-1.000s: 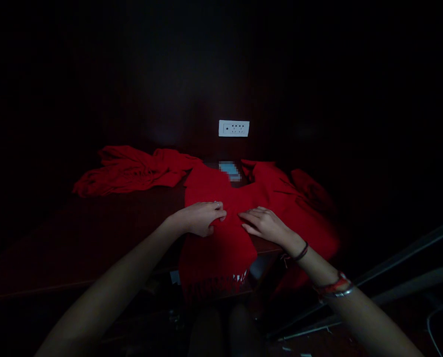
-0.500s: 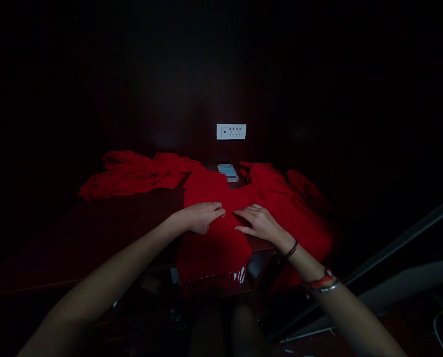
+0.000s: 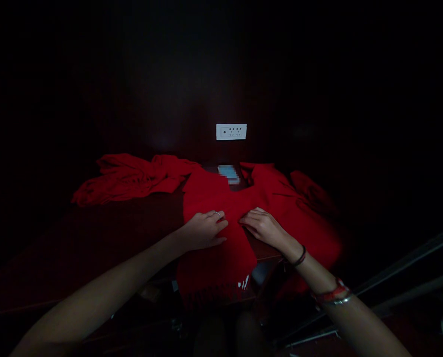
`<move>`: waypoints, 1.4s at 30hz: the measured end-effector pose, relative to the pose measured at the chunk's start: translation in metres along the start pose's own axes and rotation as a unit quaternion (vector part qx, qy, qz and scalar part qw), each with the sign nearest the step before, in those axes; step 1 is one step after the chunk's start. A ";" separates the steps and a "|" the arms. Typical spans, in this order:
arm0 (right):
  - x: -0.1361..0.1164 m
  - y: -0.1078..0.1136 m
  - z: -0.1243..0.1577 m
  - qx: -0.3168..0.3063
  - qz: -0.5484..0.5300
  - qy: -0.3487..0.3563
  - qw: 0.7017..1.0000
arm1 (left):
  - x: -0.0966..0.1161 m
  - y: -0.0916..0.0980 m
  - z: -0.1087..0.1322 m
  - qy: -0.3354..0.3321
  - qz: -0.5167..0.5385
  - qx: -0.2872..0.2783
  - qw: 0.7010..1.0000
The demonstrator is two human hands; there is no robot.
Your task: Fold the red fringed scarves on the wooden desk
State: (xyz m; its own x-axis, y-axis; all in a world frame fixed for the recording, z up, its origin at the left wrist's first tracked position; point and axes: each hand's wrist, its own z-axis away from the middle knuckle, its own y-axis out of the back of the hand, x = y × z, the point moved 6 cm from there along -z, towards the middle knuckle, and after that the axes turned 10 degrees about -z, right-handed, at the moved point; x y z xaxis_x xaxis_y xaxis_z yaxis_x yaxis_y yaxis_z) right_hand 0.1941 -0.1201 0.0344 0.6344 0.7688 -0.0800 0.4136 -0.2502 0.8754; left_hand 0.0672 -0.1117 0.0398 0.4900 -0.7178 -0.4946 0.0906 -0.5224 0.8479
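A red fringed scarf (image 3: 214, 263) lies over the dark table, its tasselled end hanging past the front edge. On its left part rests my left hand (image 3: 204, 230), thumb and fingers apart, a ring on one finger. My right hand (image 3: 263, 227) is at the scarf's right side with fingertips drawn together on the cloth; the exact contact is hard to see in the dim light. The scarf's upper part runs into more red cloth (image 3: 281, 193) spread to the right.
A crumpled red cloth (image 3: 132, 176) lies at the back left of the dark table (image 3: 106, 233). Behind the scarf is a small pale blue blurred item (image 3: 229, 173). A white wall socket (image 3: 231, 132) sits above it. A pale rail (image 3: 403, 263) slants at the right.
My left hand has loosened from a closed grip, its thumb now apart, and slid slightly nearer. My right hand has shifted a little right and nearer, its fingers drawing together.
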 end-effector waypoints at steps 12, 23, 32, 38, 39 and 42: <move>0.008 0.004 0.000 0.017 0.009 -0.040 0.999 | -0.003 -0.001 -0.003 0.016 0.001 -0.001 1.000; 0.009 0.003 0.003 0.013 -0.054 -0.059 0.997 | -0.017 -0.008 -0.006 -0.016 0.224 0.016 0.974; -0.001 0.007 0.001 0.000 -0.074 -0.014 0.997 | -0.017 -0.008 -0.007 -0.002 0.224 0.041 0.974; 0.005 0.007 0.004 0.042 -0.038 -0.003 0.998 | -0.020 -0.005 -0.007 -0.051 0.289 0.014 0.956; 0.006 0.007 0.005 0.044 -0.037 -0.001 0.998 | -0.020 -0.004 -0.007 -0.062 0.297 0.006 0.953; 0.007 0.005 0.005 0.042 -0.038 -0.001 0.998 | -0.020 -0.001 -0.005 -0.085 0.312 -0.016 0.946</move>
State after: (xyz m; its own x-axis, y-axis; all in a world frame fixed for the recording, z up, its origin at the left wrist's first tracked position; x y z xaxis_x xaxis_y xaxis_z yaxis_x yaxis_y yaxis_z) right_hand 0.2038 -0.1193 0.0358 0.6002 0.7866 -0.1449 0.5137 -0.2403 0.8236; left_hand 0.0613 -0.0943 0.0500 0.3102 -0.9470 0.0839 -0.1430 0.0407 0.9889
